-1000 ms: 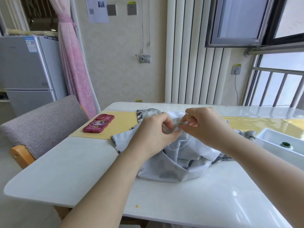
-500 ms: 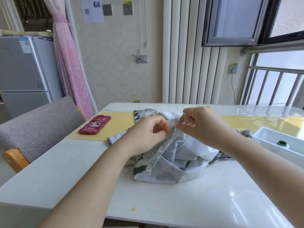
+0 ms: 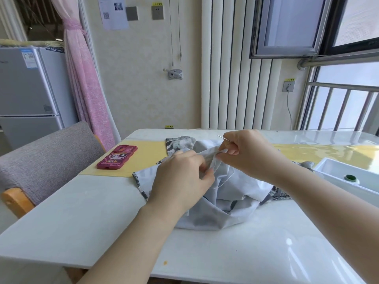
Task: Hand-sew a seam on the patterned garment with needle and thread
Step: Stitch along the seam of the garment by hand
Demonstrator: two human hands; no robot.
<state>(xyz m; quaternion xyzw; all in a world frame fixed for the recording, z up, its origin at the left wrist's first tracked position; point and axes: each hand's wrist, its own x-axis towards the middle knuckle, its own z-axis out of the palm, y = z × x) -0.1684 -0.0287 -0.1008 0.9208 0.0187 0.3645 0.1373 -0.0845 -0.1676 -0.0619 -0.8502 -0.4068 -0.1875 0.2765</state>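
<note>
Well, my left hand (image 3: 180, 181) has its fingers curled and pinching a fold of the patterned garment (image 3: 215, 218). It lifts that edge clear of the table (image 3: 92, 222), I judge so that the seam line stands taut and easy to pierce. The rest of the garment lies heaped on the table beneath and between both hands, pale inner side up, with the print showing only at its borders. A slack loop of white thread (image 3: 228, 181) hangs from the raised edge down across the cloth. To its right, my right hand (image 3: 250, 154) is closed on the needle (image 3: 222, 137), whose thin end juts up and to the left past the fingers. The fingertips sit right against the same fold, so the two hands meet at the stitch point. I would guess a stitch is being set or drawn, but I cannot tell whether the needle is in the cloth.

On the table, a phone in a red cartoon case (image 3: 117, 157) rests on a yellow mat (image 3: 147, 160). At far right is a white tray (image 3: 336, 162) holding a small green item (image 3: 349, 177). Around it stand a grey chair (image 3: 47, 158), a fridge (image 3: 28, 89), a pink curtain (image 3: 84, 83), a ribbed radiator (image 3: 225, 78) and an open window (image 3: 287, 23).
</note>
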